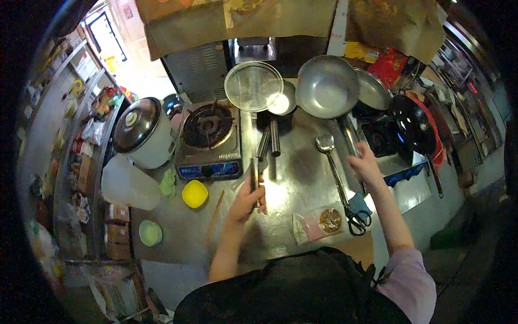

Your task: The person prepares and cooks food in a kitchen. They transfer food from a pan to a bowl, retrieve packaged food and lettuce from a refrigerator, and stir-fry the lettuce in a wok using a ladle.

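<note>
My left hand grips the handle of a round mesh strainer, whose bowl is held out over the far part of the steel counter. The strainer partly covers a small long-handled pan. In my right hand is the handle of a deep metal wok, to the right of the strainer. A steel ladle lies lengthwise between my hands. Near its handle end are black-handled scissors, a blue-grey cloth and a clear packet with a pink piece and a round brown one.
At left stand a portable gas stove, a lidded pot, a yellow bowl, a pale green bowl and a translucent container. Chopsticks lie nearby. To the right, a black wok rests by a second stove.
</note>
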{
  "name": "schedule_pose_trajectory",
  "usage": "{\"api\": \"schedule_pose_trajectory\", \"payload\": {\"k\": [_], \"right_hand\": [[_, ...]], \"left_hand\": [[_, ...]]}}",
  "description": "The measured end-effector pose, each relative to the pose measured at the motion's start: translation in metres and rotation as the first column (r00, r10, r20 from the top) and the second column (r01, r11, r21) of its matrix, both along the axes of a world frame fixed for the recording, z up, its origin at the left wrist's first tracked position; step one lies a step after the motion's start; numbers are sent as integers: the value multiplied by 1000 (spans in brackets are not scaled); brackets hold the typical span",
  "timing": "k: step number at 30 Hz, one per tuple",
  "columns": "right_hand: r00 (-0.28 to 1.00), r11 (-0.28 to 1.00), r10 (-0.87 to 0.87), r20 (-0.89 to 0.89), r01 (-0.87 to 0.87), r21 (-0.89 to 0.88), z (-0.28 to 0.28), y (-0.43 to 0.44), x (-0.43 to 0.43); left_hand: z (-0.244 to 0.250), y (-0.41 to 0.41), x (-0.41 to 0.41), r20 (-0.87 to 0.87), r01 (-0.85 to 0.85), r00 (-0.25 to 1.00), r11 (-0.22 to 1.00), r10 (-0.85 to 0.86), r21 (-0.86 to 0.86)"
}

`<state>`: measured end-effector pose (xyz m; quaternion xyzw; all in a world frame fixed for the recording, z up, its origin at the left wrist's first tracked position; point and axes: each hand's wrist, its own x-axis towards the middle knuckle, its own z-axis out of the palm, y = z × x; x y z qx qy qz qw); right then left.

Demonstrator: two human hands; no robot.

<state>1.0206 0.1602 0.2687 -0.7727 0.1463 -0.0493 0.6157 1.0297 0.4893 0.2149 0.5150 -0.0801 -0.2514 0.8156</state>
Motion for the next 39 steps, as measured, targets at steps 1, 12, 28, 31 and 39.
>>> {"api": "schedule_pose_trajectory", "payload": {"k": [1, 12, 28, 31, 39], "right_hand": [[1000, 996, 19, -19, -21, -83, -6, 0, 21], [939, 920, 341, -55, -321, 224, -113, 3, 194], [875, 812, 478, -75, -407, 419, -141, -12, 187], [930, 892, 359, -83, -315, 325, -143, -24, 134], [928, 997, 22, -371, -49, -64, -157, -149, -165]], "left_hand": [[2, 6, -3, 27, -30, 999, 999, 29, 38], [27, -48, 9, -96, -119, 988, 993, 118, -3], [-20, -106, 132, -152, -200, 965, 974, 215, 106], [-44, -89, 131, -231, -316, 918, 946, 323, 67], [-111, -99, 107, -321, -319, 916, 921, 240, -225]]}}
